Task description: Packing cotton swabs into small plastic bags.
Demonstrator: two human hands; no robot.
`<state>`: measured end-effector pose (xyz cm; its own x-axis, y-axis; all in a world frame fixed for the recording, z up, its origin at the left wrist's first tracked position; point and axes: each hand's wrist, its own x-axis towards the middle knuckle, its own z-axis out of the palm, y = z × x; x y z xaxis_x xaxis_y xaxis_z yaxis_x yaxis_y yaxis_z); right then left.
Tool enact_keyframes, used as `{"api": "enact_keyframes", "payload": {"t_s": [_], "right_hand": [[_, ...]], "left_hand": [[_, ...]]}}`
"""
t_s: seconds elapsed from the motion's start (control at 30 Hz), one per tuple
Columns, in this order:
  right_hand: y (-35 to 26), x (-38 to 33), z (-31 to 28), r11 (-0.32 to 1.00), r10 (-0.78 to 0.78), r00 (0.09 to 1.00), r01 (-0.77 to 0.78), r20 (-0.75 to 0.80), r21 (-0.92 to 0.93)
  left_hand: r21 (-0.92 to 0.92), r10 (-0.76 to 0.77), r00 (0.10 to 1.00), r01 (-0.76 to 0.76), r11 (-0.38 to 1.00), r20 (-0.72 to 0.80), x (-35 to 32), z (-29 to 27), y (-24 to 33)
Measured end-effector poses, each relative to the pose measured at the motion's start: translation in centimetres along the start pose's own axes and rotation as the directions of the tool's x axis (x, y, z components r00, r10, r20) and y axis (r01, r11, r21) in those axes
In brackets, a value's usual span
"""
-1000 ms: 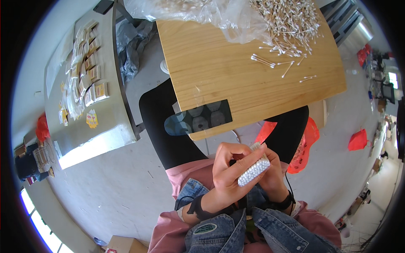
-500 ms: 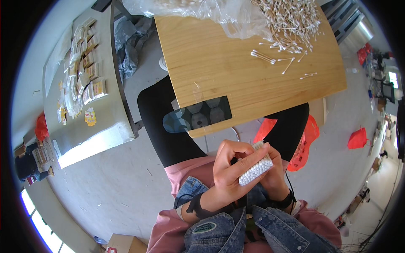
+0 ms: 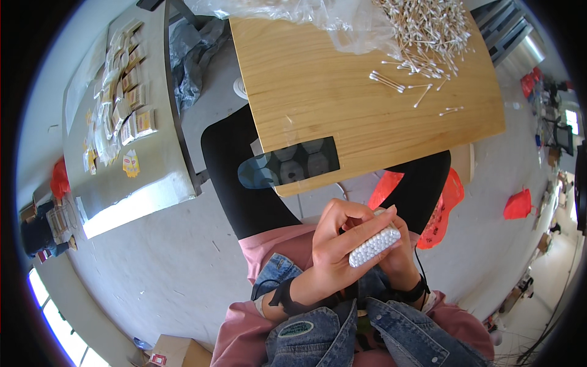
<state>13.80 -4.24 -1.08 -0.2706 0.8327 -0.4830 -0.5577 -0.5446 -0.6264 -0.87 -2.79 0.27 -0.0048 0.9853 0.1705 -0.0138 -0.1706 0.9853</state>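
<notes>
Bundle direction: I see the compact bundle of white-tipped cotton swabs (image 3: 374,248) with its cotton ends turned toward the person's body and my camera.
Long axis: the packed white face stretches obliquely, lower left to upper right; the sticks run away behind it, mostly hidden from me by fingers.
Left hand: the bare left hand (image 3: 332,244) is closed, fingers bent, thumb laid along the bundle's upper side, gripping it.
Right hand: the bare right hand (image 3: 396,262) is curled around the bundle's right end, holding it too; I cannot make out all its fingers.
Bundle place: between the 2 hands, above the lap, just off the near edge of the pale wooden tabletop (image 3: 379,128).
Loose swabs: a heap of loose white-tipped swabs (image 3: 425,30) sits at the tabletop's far right.
</notes>
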Motion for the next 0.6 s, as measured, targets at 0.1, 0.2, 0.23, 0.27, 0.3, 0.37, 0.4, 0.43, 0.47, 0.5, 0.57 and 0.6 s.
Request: {"api": "enact_keyframes", "payload": {"t_s": [0.1, 0.2, 0.23, 0.27, 0.3, 0.37, 0.4, 0.43, 0.47, 0.5, 0.57, 0.6], "right_hand": [[0.4, -0.1, -0.3, 0.999, -0.006, 0.999, 0.005, -0.037, -0.034], [0.2, -0.2, -0.6, 0.992, -0.048, 0.994, 0.037, -0.097, -0.117], [0.0, -0.2, -0.6, 0.983, -0.068, 0.99, 0.046, -0.123, -0.176], [0.0, -0.1, -0.6, 0.983, -0.069, 0.99, 0.046, -0.123, -0.176], [-0.1, -0.1, -0.7, 0.979, -0.098, 0.989, 0.076, -0.113, -0.191], [-0.3, -0.1, -0.5, 0.973, -0.13, 0.986, 0.107, -0.103, -0.207], [-0.7, -0.2, -0.1, 0.974, -0.136, 0.98, 0.106, -0.145, -0.199], [-0.9, -0.3, 0.2, 0.976, -0.143, 0.972, 0.107, -0.188, -0.191], [-1.0, -0.3, 0.0, 0.975, -0.148, 0.971, 0.111, -0.19, -0.192], [-1.1, -0.3, -0.4, 0.924, -0.281, 0.942, 0.213, -0.185, -0.319], [-1.6, -0.5, -0.7, 0.842, -0.417, 0.893, 0.31, -0.167, -0.442], [-2.4, -0.2, -0.1, 0.729, -0.503, 0.859, 0.364, -0.094, -0.58]], "left_hand": [[-0.003, 0.004, 1.0, -0.004, 1.0, 0.0, 0.1, -0.2, 0.0], [-0.004, -0.009, 1.0, 0.009, 1.0, -0.016, 0.2, -0.4, 0.1], [-0.004, -0.009, 1.0, 0.008, 1.0, -0.015, 0.3, -0.5, 0.0], [0.007, -0.011, 1.0, 0.011, 1.0, -0.015, 0.4, -0.7, -0.1], [0.019, -0.014, 1.0, 0.014, 1.0, -0.014, 0.4, -0.7, -0.2], [-0.011, -0.029, 0.999, 0.028, 1.0, -0.028, 0.3, -0.6, -0.4], [-0.041, -0.044, 0.998, 0.043, 0.998, -0.041, 0.2, -0.6, -0.5], [-0.044, -0.043, 0.998, 0.041, 0.998, -0.038, 0.3, -0.6, -0.6], [-0.05, -0.069, 0.996, 0.066, 0.997, -0.061, 0.4, -0.7, -0.6], [-0.058, -0.095, 0.992, 0.091, 0.994, -0.08, 0.4, -0.8, -0.8], [-0.054, -0.163, 0.985, 0.16, 0.986, -0.051, 0.6, -1.3, -1.0], [-0.038, -0.252, 0.968, 0.252, 0.967, -0.006, 0.8, -1.5, -1.1]]}}
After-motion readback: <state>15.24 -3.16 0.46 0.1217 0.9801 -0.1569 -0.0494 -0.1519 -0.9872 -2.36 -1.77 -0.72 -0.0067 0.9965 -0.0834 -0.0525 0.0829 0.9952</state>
